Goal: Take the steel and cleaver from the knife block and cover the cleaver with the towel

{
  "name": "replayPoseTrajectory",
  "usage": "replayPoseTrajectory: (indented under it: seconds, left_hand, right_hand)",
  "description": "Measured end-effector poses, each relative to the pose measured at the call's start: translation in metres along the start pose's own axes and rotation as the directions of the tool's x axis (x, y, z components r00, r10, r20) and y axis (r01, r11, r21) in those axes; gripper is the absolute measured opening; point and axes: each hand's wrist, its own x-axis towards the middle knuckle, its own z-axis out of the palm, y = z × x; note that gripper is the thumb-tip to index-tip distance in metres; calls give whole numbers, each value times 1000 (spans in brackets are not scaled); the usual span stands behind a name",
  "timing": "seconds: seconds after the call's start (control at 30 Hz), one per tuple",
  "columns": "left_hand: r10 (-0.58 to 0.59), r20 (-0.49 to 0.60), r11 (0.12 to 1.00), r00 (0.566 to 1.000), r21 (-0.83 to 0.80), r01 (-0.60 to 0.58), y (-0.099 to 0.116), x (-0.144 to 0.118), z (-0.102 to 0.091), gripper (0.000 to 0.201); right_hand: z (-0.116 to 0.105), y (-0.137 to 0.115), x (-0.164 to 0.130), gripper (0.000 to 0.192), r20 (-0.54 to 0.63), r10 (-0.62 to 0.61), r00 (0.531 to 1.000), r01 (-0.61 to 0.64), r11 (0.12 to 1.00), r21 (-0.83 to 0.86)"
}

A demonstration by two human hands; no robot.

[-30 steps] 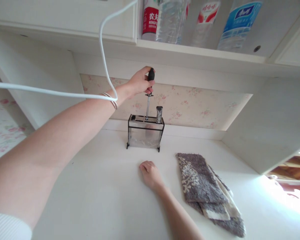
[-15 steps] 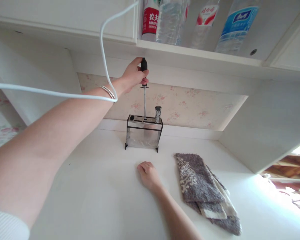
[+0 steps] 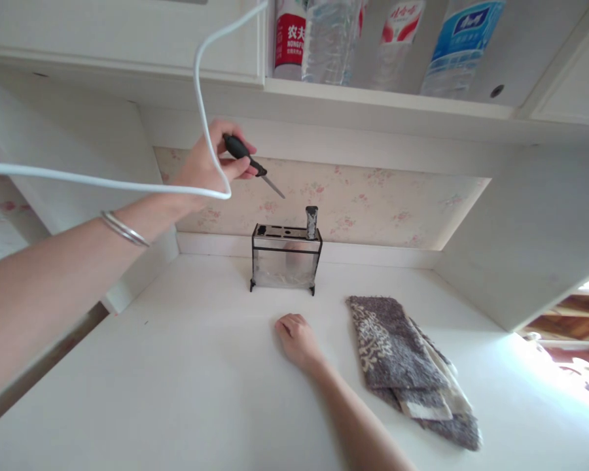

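A slim steel rod with a black handle [image 3: 248, 160], tilted tip-down to the right, held above the slotted holder [image 3: 285, 257].

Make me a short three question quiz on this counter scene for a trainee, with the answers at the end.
1. True or false: the left hand grips a black-handled sharpening rod clear of the knife block.
2. What lies under the right hand? A) the folded towel B) the bare countertop C) the block
3. Fill in: one ____ handle stands in the block.

Key: 1 true; 2 B; 3 grey.
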Motion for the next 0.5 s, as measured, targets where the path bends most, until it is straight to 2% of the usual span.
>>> replayPoseTrajectory:
  seconds: [0.07,0.13,0.3,0.4,0.5]
  left_hand:
    - [11,-83,998,996,70,-5,0,-33,-8,33]
    - [-20,-150,984,989,170,45,-3,-73,-14,28]
    - [46,-232,955,972,295,25,-27,-193,-35,17]
    - [17,-167,934,986,355,44,-41,-264,-52,23]
    - [-1,-57,902,998,430,25,-43,-319,-65,37]
  right_hand:
    - [-1,-2,0,31,2,13,1000,-13,1000,7]
    - [-1,-3,-1,30,5,30,1000,-30,999,39]
    - [3,-2,2,28,15,154,988,-154,972,177]
    - [-6,-4,12,33,42,207,977,-211,953,217]
    - [-36,-14,34,39,-4,291,957,-278,918,284]
